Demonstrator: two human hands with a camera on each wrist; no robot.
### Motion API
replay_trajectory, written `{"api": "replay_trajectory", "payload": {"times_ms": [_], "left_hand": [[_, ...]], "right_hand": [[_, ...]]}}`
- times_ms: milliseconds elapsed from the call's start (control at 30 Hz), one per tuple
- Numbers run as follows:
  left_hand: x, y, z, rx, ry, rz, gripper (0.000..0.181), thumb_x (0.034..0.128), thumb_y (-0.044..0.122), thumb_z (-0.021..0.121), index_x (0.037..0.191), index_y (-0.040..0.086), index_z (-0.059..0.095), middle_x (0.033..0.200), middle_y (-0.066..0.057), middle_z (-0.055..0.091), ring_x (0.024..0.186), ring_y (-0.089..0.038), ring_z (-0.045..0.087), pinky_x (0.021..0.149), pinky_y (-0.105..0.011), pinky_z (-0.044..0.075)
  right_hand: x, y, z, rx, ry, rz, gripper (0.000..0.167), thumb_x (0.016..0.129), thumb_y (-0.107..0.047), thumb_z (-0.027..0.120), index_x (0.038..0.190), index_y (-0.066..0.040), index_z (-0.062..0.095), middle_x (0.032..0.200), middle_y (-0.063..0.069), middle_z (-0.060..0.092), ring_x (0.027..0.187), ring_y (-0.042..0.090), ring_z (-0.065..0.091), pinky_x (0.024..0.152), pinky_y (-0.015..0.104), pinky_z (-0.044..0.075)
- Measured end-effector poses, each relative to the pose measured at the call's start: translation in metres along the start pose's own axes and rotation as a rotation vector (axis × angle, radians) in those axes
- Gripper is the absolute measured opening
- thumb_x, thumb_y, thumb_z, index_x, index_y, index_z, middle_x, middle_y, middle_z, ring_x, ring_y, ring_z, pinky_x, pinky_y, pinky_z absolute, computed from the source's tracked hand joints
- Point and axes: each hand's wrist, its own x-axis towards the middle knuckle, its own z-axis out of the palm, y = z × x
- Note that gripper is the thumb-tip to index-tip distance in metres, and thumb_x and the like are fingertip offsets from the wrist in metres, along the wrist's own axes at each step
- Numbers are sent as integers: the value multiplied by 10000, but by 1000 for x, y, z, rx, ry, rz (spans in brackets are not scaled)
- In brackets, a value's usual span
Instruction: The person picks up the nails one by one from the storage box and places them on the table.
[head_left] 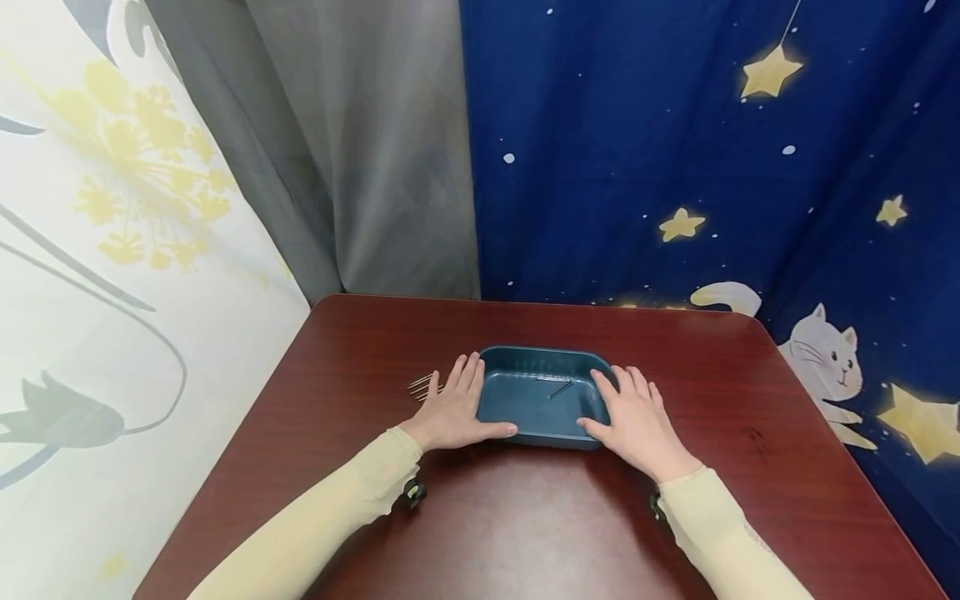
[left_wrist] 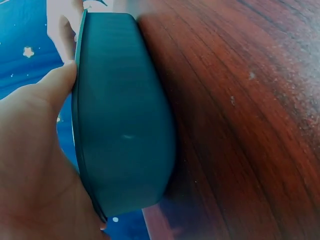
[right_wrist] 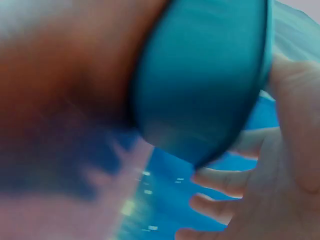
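A dark teal plastic tray point(head_left: 536, 417) sits on the table, its rim facing up. Inside lie a few thin dark metal pins point(head_left: 560, 389), too small to tell their kind. My left hand point(head_left: 453, 412) rests on the tray's left rim, fingers extended and thumb along the near edge. The left wrist view has that thumb touching the rim of the tray point(left_wrist: 125, 115). On the right side, my right hand point(head_left: 633, 417) touches the rim with spread fingers. In the blurred right wrist view, its fingers point(right_wrist: 220, 182) are beside the tray's wall point(right_wrist: 200, 75).
Several thin shiny metal rods point(head_left: 420, 387) lie on the table left of the tray, partly behind my left hand. The reddish-brown wooden table point(head_left: 525, 517) has rounded far corners. A grey curtain point(head_left: 405, 150) and a blue star-patterned curtain point(head_left: 600, 167) hang behind it.
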Motion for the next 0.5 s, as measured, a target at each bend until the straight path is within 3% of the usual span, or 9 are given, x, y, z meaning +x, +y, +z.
{"api": "replay_trajectory", "payload": {"times_ms": [133, 200, 267, 367, 433, 500], "left_hand": [[0, 0, -1, 7, -27, -17, 1321, 706, 989, 348, 1622, 79, 70, 1688, -44, -51, 1542, -269, -20, 1153, -655, 80], [0, -1, -2, 1, -32, -21, 1324, 704, 988, 355, 1621, 78, 64, 1688, -45, -53, 1542, -266, -28, 1153, -656, 73], [1, -1, -2, 0, -36, -21, 1321, 707, 983, 367, 1621, 79, 65, 1688, -43, -53, 1541, -262, -35, 1154, -654, 68], [1, 0, -3, 1, -39, -26, 1314, 710, 976, 383, 1622, 83, 72, 1689, -37, -51, 1542, -259, -26, 1155, -651, 71], [1, 1, -4, 0, -44, -24, 1308, 716, 971, 387, 1622, 82, 69, 1689, -38, -54, 1542, -264, -18, 1155, -651, 77], [1, 3, -5, -8, -48, -20, 1305, 721, 966, 395, 1621, 77, 70, 1689, -44, -52, 1542, -271, -6, 1152, -657, 81]], "right_hand": [[18, -1, -8, -136, 29, -209, 715, 681, -529, 895, 1230, -106, 718, 1197, 163, 604, 1191, 395, 477, 1056, 687, 286], [27, -4, -8, -156, 2, -316, 584, 642, -489, 931, 1076, -129, 782, 1035, 81, 668, 1038, 325, 557, 1033, 620, 366], [34, -7, -6, -136, -50, -393, 437, 634, -445, 947, 927, -155, 803, 867, -9, 681, 869, 242, 569, 918, 508, 476], [43, -10, 0, -84, -138, -431, 268, 647, -348, 953, 677, -199, 733, 626, -103, 601, 641, 132, 480, 627, 336, 464], [47, -11, 4, -54, -188, -418, 340, 653, -314, 952, 576, -224, 634, 537, -129, 502, 564, 98, 416, 519, 291, 374], [49, -12, 8, -34, -235, -396, 420, 675, -302, 942, 543, -246, 548, 501, -137, 430, 521, 75, 392, 488, 271, 346]]}}
